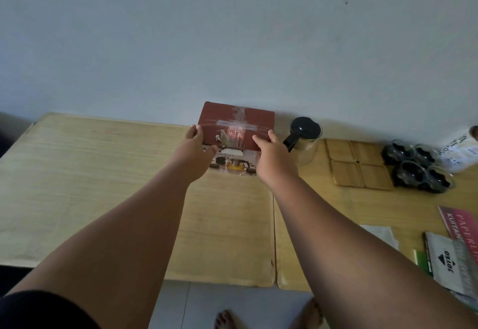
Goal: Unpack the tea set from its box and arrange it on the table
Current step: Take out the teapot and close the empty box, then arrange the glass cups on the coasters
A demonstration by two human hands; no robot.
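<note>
Left hand (197,145): my fingers (193,132) curled round left edge of box (236,119), gripping. Right hand (273,154): fingers on box top near right edge; curl unclear. Box between my hands, backed against wall (232,44). Teapot (304,136) just right of right fingers; bare table (90,173) leftward.

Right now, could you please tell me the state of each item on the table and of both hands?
box: closed, taped across the top, resting on the table.
teapot: upright, black lid on.
coasters: four, flat, laid in a square.
cups: four, clustered together, unheld.
left hand: grips the box's left edge.
right hand: holds the box's right edge.
</note>
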